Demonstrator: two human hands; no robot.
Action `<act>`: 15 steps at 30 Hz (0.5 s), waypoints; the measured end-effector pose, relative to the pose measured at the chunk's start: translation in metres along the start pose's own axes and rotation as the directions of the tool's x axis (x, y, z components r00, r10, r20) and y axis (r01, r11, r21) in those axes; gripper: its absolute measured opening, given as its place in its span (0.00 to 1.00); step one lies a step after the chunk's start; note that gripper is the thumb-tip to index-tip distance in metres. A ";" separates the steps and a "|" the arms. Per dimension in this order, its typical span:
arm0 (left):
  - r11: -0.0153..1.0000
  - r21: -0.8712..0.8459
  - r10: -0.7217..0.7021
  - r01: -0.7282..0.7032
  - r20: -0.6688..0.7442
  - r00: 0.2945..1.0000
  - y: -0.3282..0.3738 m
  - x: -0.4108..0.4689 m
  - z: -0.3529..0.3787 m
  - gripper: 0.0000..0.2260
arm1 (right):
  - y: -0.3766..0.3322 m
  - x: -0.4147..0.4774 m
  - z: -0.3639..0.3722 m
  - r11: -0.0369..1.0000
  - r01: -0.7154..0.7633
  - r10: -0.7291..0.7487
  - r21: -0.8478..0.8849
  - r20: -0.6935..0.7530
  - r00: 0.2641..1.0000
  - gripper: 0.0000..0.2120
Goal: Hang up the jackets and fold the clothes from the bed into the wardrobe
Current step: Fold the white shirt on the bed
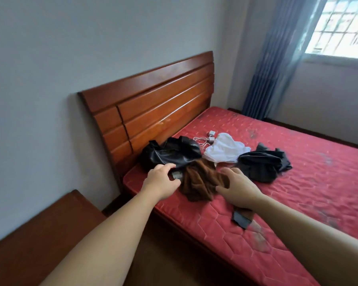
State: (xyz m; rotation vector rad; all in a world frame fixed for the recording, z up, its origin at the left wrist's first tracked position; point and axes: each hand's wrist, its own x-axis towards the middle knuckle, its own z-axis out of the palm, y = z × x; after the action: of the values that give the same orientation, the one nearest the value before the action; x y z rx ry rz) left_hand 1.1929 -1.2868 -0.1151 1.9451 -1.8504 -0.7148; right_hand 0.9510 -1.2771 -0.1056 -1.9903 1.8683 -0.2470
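Foreground: two bare forearms reach from the lower edge toward a bed with a red quilted mattress [298,193], its cover stained in dark patches along the near and far parts. At lower left stands a dark reddish wooden bedside cabinet [39,230], just beside the bed frame.

Near edge of mattress: a small dark grey flat piece of fabric [241,220] lies partly under the right forearm; its nature cannot be told.

Hands: the left hand [160,180] has its fingers curled onto the hem of a shiny black leather-like jacket [170,154], seemingly pinching the edge by a pale label, though the contact is partly hidden. The right hand [238,189] is spread wide and relaxed, holding nothing, its fingertips at the right edge of a crumpled brown fuzzy garment [201,180] that lies between the two hands.

Middle of mattress: a rumpled white garment [223,150] lies just behind the brown one; a crumpled dark grey garment [262,164] lies to its right. Two small white chargers with a thin white cable [210,136] lie just beyond the white garment.

Background: a slatted reddish-brown wooden headboard [153,106] stands against a pale grey wall [70,48]. At far right, a blue sheer curtain [277,65] hangs beside a bright barred window [343,27].
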 end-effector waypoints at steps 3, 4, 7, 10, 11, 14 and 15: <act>1.000 -0.004 0.017 -0.017 0.033 0.999 0.037 -0.001 0.039 0.24 | 0.057 -0.009 -0.004 0.998 -0.053 0.053 0.041 0.005 0.999 0.27; 1.000 0.003 0.015 -0.015 0.048 0.999 0.048 -0.003 0.053 0.24 | 0.076 -0.012 -0.005 0.996 -0.067 0.067 0.056 0.009 0.998 0.28; 1.000 0.030 -0.002 0.000 0.085 0.996 0.079 -0.010 0.091 0.24 | 0.127 -0.018 -0.006 0.992 -0.109 0.107 0.067 0.025 0.994 0.32; 0.999 0.046 -0.021 0.017 0.095 0.995 0.103 -0.014 0.119 0.25 | 0.164 -0.019 -0.007 0.990 -0.117 0.115 0.080 0.030 0.993 0.32; 0.998 0.055 -0.024 0.019 0.101 0.995 0.108 -0.014 0.126 0.25 | 0.173 -0.017 -0.008 0.989 -0.117 0.115 0.086 0.033 0.993 0.32; 0.996 0.086 -0.036 0.026 0.119 0.992 0.114 -0.015 0.138 0.25 | 0.188 -0.011 -0.007 0.990 -0.114 0.110 0.088 0.051 0.993 0.32; 0.995 0.088 -0.047 0.037 0.120 0.992 0.114 -0.014 0.139 0.25 | 0.189 -0.007 -0.006 0.990 -0.112 0.107 0.084 0.055 0.993 0.31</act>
State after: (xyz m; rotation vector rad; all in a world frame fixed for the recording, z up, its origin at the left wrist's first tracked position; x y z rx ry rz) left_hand 1.0191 -1.2704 -0.1597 2.0408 -1.9461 -0.7959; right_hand 0.7746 -1.2765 -0.1751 -1.8136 1.8943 -0.2403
